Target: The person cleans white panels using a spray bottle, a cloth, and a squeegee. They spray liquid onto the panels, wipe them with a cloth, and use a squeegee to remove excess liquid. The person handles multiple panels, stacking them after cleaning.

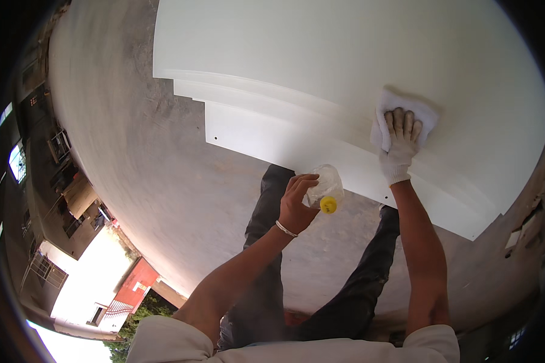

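Note:
My left hand [299,202] is bare and wraps round a clear plastic bottle [327,181] with a yellow cap [328,205]. The bottle is tilted, its cap toward me, in front of the panel's near edge. My right hand [401,144], in a pale work glove, presses a folded white cloth [427,115] flat against a large white panel [284,36]. The gloved fingers lie stretched out over the cloth, slightly spread. Stepped folds run along the panel's near side, ending in a lower flange [248,133] with small round holes.
Grey concrete floor [133,151] spreads below and to the left of the panel. My legs in dark trousers [357,278] stand apart at the panel's near edge. A bright doorway [97,266] and a red panel [133,284] lie at the far lower left. Loose items [523,233] lie at the right.

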Available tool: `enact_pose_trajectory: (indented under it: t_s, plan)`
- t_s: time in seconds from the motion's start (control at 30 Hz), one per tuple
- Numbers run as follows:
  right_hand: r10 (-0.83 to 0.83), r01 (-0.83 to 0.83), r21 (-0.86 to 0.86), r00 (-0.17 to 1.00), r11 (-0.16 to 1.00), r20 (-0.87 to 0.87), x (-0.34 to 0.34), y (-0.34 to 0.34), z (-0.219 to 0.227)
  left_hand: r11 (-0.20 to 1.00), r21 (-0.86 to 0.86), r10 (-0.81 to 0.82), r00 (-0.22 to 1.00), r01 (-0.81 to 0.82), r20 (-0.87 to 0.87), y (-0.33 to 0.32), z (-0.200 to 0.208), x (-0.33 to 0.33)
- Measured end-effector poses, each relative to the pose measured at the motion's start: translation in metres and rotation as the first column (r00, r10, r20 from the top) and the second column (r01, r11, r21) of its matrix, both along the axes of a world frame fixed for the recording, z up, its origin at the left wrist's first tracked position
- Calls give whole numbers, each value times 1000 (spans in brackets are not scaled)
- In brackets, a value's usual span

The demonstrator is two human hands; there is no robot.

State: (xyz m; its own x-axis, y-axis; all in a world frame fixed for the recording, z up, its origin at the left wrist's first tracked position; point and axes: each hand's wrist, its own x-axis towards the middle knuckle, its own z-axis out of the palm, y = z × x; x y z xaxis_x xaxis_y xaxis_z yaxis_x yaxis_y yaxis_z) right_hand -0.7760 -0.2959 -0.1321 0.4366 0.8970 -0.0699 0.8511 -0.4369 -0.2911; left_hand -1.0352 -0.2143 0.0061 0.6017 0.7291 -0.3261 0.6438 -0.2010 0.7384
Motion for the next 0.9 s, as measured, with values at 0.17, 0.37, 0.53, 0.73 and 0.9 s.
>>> enact_pose_trajectory:
  t_s: [0.17, 0.37, 0.53, 0.73, 0.9]
  plan:
    - [51, -48, 104, 998, 993, -22, -67, 106, 6, 992, -108, 60, 997, -66, -55, 2, 4, -93]
    - [183, -156, 229, 978, 961, -101, -164, 239, -6, 961, -172, 217, 976, -218, -25, 30, 24, -127]
    - [475, -356, 474, 865, 805, -158, -252, 376, 13, 952, -120, 279, 959, -283, -49, 42, 33, -148]
    - [273, -38, 411, 802, 911, -532, -282, 394, -10, 946, -152, 283, 958, -288, -55, 39, 42, -149]
    - [374, -232, 356, 833, 905, -408, -188, 291, -5, 978, -118, 165, 984, -172, -71, 36, 44, -130]
